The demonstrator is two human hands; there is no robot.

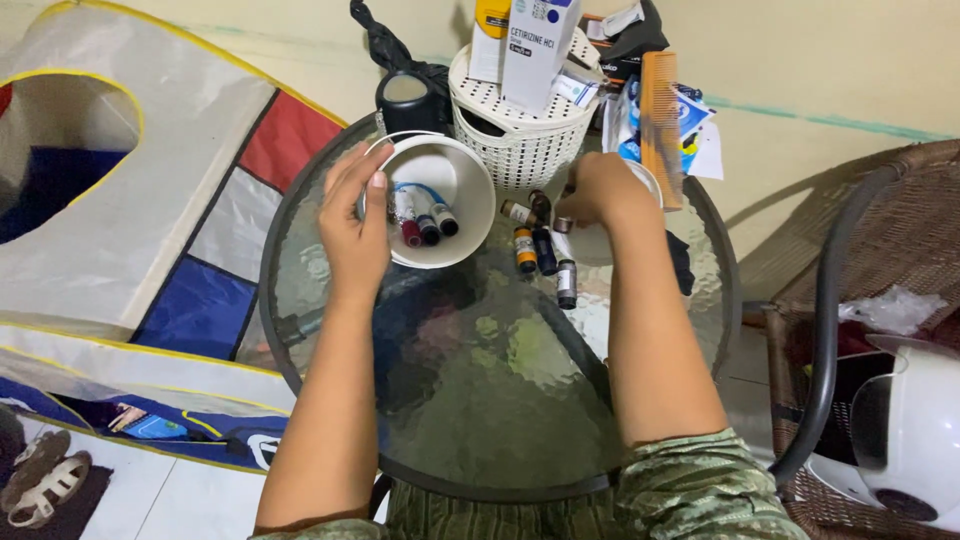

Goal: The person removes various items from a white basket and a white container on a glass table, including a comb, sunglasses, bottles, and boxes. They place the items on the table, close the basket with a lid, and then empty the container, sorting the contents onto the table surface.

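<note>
- My left hand point(355, 225) is clasped on the near-left rim of the white bowl point(440, 200), thumb side against the wall; that grip is closed on the bowl and holds it tipped toward me, just above centre of the frame.
- Inside the bowl lie three small vials point(425, 222), caps pointing down-right.
- My right hand point(598, 190) sits to the right of the bowl, fingers curled over the top of a cluster of loose vials point(545, 255) on the glass desk point(480, 380). Whether this grip is pinched on a vial I cannot tell; the fingertips are hidden.
- The loose vials lie just below and left of the right hand, between it and the bowl. Their long axes run mostly top to bottom of the frame.
- The right hand is nearer to them.
- A white basket point(520, 130) stands behind the bowl, at upper centre.
</note>
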